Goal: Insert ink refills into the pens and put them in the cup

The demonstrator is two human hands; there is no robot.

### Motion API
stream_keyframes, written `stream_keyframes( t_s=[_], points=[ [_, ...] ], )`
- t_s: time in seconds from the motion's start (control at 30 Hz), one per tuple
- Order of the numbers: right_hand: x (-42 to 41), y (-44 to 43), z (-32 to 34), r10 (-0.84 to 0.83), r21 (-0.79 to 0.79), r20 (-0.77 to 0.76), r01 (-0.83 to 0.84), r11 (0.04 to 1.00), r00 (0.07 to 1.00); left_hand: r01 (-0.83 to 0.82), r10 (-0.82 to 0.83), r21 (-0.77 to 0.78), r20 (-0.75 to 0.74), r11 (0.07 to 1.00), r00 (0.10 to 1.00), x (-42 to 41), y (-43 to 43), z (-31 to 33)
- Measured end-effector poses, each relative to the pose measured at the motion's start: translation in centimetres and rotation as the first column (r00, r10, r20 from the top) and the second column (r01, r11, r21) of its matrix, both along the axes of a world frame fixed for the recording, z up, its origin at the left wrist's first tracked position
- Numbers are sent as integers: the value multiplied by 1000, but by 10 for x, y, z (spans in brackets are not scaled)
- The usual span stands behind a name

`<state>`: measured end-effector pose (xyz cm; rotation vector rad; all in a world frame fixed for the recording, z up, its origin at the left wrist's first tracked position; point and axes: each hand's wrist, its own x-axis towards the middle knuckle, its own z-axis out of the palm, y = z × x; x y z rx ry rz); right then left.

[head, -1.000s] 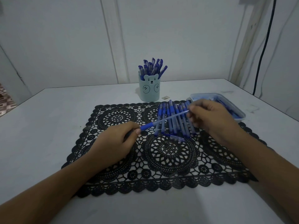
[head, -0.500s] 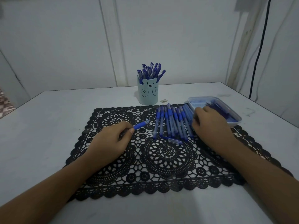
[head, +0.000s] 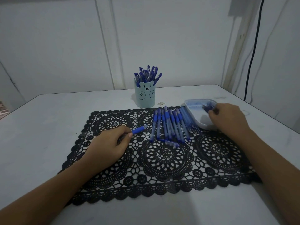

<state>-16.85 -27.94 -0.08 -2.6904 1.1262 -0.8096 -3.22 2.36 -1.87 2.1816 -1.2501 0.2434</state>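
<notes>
Gripping light, stiff, likely slippery pen (head: 138, 129) by barrel in left hand (head: 110, 144); right hand (head: 227, 120) in tray (head: 193, 112), grasp unclear.

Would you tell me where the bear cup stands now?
In the head view, the bear cup stands centre-back on the table, just beyond the lace mat, left of the tray.

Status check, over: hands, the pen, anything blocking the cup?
Left hand grips one pen. Right hand over tray, grip unclear. Cup holds pens, unobstructed; loose pens lie on mat.
</notes>
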Motion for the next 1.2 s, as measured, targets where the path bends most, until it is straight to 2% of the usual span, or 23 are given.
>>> stream_keyframes(
  t_s=[0.1,0.27,0.6,0.7,0.83,0.9,0.93,1.0,1.07,1.13,1.2],
  points=[
    [1,-13,-5,-69,83,-96,77,994,993,-5,5,4,-1,1000,1000,0,0,0],
    [5,-18,-3,-93,190,-152,122,974,984,-10,10,18,8,1000,1000,0,0,-1],
    [8,-13,2,-84,209,-212,129,969,974,-4,4,18,16,1000,1000,-1,0,-1],
    [8,-12,2,-75,197,-106,94,976,992,5,-6,14,22,1000,1000,0,0,-1],
    [7,7,19,82,221,202,-127,967,976,52,-52,5,10,999,999,-2,0,1],
    [7,27,29,180,356,366,-316,879,913,79,-79,-6,11,997,997,-4,0,2],
    [7,39,32,210,447,467,-435,782,859,89,-89,-12,11,996,996,-5,0,3],
    [4,62,35,190,579,644,-635,511,741,105,-105,-20,15,994,994,-5,0,3],
    [1,82,33,129,605,748,-748,272,651,112,-111,-22,31,993,993,-6,1,3],
    [0,97,30,111,591,784,-790,165,610,112,-111,-22,46,993,993,-7,1,3],
    [0,109,25,98,587,796,-801,121,598,114,-113,-23,48,993,992,-7,1,4]
  ],
)
